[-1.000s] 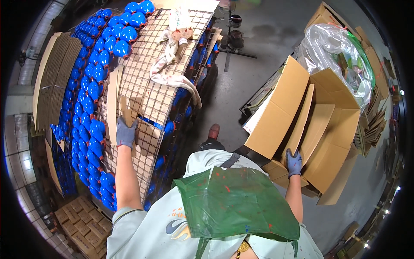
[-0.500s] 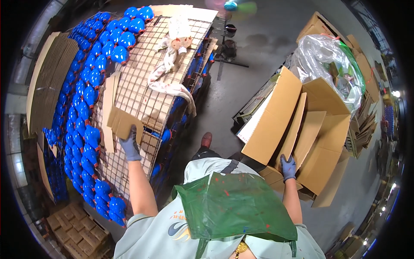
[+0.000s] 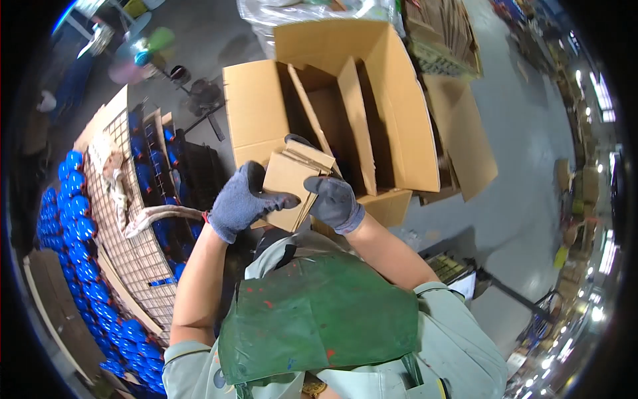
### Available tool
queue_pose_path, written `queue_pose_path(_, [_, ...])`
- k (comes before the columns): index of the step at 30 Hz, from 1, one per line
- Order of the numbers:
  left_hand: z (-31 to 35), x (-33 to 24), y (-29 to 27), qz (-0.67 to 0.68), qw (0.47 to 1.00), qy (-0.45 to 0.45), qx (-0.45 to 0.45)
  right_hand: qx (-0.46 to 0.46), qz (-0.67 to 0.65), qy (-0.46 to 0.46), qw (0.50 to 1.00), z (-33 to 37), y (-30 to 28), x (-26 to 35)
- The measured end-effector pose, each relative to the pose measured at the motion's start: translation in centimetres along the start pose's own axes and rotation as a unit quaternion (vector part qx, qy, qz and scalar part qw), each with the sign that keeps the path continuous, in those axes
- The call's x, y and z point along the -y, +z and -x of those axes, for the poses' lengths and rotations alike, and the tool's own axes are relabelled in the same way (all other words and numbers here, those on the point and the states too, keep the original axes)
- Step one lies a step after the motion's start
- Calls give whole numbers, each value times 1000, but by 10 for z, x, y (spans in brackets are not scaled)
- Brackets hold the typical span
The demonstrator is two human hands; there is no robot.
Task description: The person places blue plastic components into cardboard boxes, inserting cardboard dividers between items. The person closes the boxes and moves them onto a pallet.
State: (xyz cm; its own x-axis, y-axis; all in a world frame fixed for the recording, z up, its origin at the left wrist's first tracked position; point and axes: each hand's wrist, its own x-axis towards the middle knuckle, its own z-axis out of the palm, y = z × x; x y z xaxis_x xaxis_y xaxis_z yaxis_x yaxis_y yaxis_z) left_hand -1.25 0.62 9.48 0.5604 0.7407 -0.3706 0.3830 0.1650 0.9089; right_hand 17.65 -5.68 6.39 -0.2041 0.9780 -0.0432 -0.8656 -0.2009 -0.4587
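Observation:
A small stack of cardboard pieces (image 3: pixel 284 184) is held in front of me, over the near side of a big open cardboard box (image 3: pixel 407 126). My left hand (image 3: pixel 242 199), in a grey-blue glove, grips the stack from the left with its thumb across the top piece. Closed on the right edge of the same stack is my gloved right hand (image 3: pixel 334 201). Inside the box stand upright cardboard dividers (image 3: pixel 357 123). The box's left flap (image 3: pixel 256 110) is folded outward, and the stack hides part of the near side.
To the left stands a wire rack (image 3: pixel 136 266) with a cloth (image 3: pixel 159 214) on it and many shiny blue rounded parts (image 3: pixel 83 229) beside it. A fan (image 3: pixel 141 56) stands far left. Beyond the box lies clear plastic sheeting (image 3: pixel 299 12); flat cardboard (image 3: pixel 465 136) leans at right.
My view has turned right, toward the box. The left hand has brought the cardboard pieces from the rack to the box. My right hand has let go of a divider and now grips the stack.

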Motion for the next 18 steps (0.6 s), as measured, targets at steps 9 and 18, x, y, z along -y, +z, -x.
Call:
queue_pose_path(9, [-108,-41,33,-625,732,266,59,-290,-146,5,946,77,-131,9])
queue_pose_path(18, [-229,131,93,-663,712,111,202,-368,195,-166,894,98,-149,-5])
